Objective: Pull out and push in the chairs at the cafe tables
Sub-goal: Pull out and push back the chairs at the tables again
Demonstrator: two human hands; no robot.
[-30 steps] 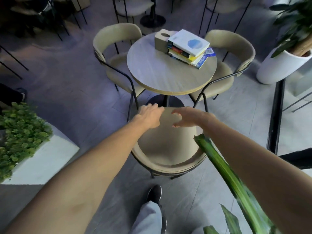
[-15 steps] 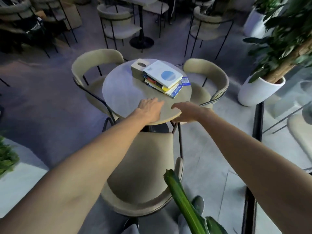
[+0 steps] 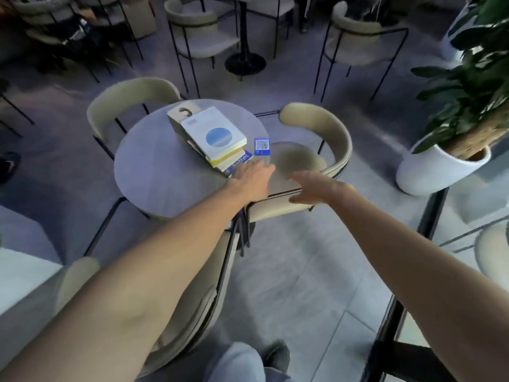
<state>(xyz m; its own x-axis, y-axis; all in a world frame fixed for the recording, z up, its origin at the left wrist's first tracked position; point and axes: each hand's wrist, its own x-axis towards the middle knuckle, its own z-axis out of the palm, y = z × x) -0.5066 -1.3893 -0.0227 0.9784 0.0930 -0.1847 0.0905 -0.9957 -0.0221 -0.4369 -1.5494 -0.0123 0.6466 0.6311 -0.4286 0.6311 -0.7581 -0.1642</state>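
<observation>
Fingers on my left hand are spread loose, holding nothing, over the round desk edge by the book stack. Right hand is flat and empty too, above the right chair mid-frame. Near chair sits tucked under at bottom.

Nothing I can read: the blue card on my desk carries a QR code, the book print blurs.
</observation>
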